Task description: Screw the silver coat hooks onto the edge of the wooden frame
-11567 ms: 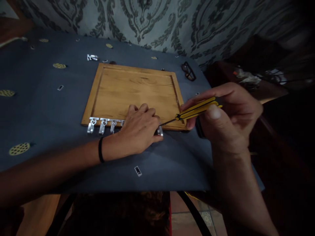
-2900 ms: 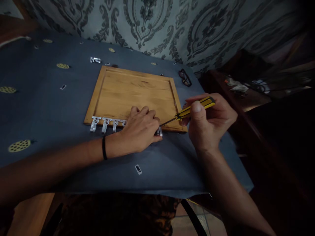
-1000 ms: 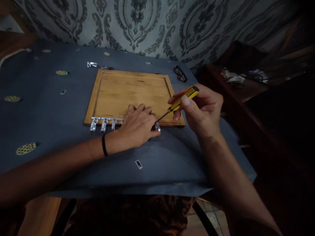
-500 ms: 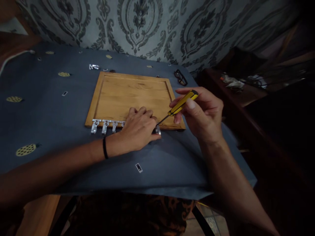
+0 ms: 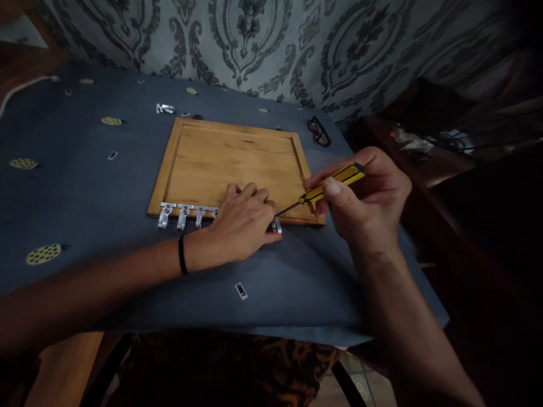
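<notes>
A framed wooden board (image 5: 237, 161) lies flat on the cloth. Silver metal hooks (image 5: 183, 216) sit in a row along its near edge, part of the row hidden by my left hand (image 5: 244, 226). That hand is closed over the near edge, fingers bent on the wood, thumb against the rightmost metal hook (image 5: 277, 226). My right hand (image 5: 369, 198) grips the handle of a yellow and black screwdriver (image 5: 333, 183), held slanted from upper right to lower left. Its tip reaches down at the rightmost hook, beside my left fingers; the exact contact is hidden.
Beyond the board lies a loose metal hook (image 5: 165, 108), and dark-framed glasses (image 5: 319, 133) rest near the far right corner. A blue patterned tablecloth (image 5: 85, 198) covers the table. A patterned curtain (image 5: 241, 45) hangs behind. Dark furniture (image 5: 462, 237) stands at the right.
My right hand has moved right and the screwdriver handle has tilted lower, its tip still at the same hook. My left hand keeps its hold. The whole view has shifted slightly.
</notes>
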`<state>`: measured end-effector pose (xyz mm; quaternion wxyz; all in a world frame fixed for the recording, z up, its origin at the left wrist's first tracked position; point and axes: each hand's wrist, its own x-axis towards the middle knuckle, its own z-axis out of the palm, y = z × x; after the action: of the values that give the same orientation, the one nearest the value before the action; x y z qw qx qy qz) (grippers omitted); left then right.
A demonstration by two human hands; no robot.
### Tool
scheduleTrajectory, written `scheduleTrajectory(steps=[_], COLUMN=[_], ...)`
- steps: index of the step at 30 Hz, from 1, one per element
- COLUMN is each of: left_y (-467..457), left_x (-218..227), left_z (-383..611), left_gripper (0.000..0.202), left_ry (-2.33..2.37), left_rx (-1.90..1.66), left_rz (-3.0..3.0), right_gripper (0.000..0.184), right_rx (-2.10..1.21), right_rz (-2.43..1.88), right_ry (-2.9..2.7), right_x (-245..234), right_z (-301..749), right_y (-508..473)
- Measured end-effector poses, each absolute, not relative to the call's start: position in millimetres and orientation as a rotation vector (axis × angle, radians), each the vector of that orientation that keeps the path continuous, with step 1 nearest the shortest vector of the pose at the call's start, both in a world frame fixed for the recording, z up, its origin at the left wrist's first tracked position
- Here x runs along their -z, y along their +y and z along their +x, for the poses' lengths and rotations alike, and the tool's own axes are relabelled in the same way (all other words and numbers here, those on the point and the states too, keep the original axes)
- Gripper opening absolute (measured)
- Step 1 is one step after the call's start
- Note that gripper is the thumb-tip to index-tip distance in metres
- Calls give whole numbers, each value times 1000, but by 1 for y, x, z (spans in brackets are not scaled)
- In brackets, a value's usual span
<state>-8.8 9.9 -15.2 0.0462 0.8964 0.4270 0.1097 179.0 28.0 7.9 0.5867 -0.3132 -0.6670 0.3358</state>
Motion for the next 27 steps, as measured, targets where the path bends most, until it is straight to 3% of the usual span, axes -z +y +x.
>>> scheduleTrajectory(steps=[9,16,21,27], left_y=[10,11,11,11], left_x=[18,28,26,23], left_z=[-8,-9,-9,-8], left_gripper=[37,34,31,33], left_ry=[1296,1248,1261,1265], left_rx=[-361,-487,-463,-446], left_rz=[2743,2793,2780,2775], right_gripper=[29,30,19,24], right_rx=[-358,-301,-366,-446], right_rz=[-805,-726,-756,-761], right_ry=[-1423,-1252,-1303,-1325], right_x=[6,-1,1,3], right_z=[162,165,162,163], right_y=[15,27,22,21])
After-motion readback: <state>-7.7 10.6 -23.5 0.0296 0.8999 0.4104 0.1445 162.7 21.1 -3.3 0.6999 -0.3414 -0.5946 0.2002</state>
